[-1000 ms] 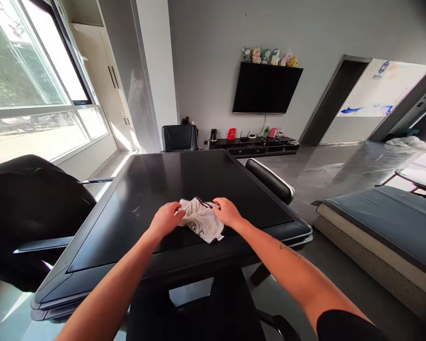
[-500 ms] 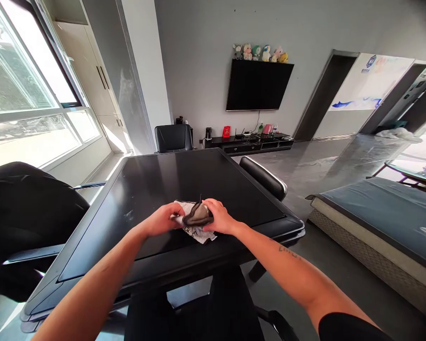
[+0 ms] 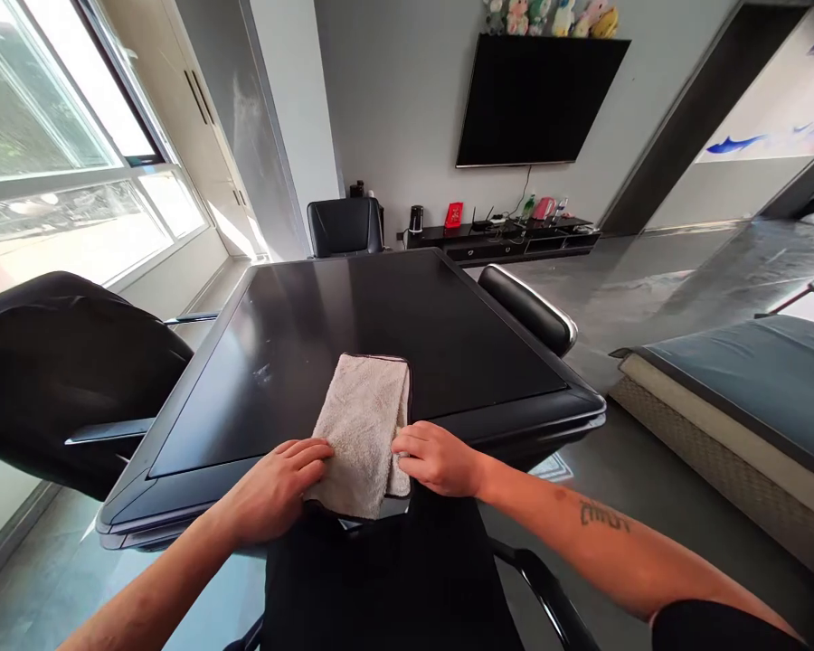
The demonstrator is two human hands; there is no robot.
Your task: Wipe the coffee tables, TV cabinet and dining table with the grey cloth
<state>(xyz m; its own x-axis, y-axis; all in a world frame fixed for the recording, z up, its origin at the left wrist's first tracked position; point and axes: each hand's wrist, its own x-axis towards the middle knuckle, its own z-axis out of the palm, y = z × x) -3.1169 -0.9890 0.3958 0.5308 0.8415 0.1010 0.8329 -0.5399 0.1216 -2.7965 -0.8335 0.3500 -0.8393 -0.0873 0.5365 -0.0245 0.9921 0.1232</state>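
Left hand (image 3: 278, 493), right hand (image 3: 438, 459) press terry towel (image 3: 359, 425).

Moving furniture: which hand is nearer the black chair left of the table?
Left. The left hand lies on the towel toward the black chair; the right hand touches the towel's far edge, farther away.

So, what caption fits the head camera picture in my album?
The left hand and right hand rest on a folded beige towel on a black table.

Left hand (image 3: 275, 493), right hand (image 3: 438, 459) pressing folded beige towel (image 3: 361, 434) on black table (image 3: 380, 307).
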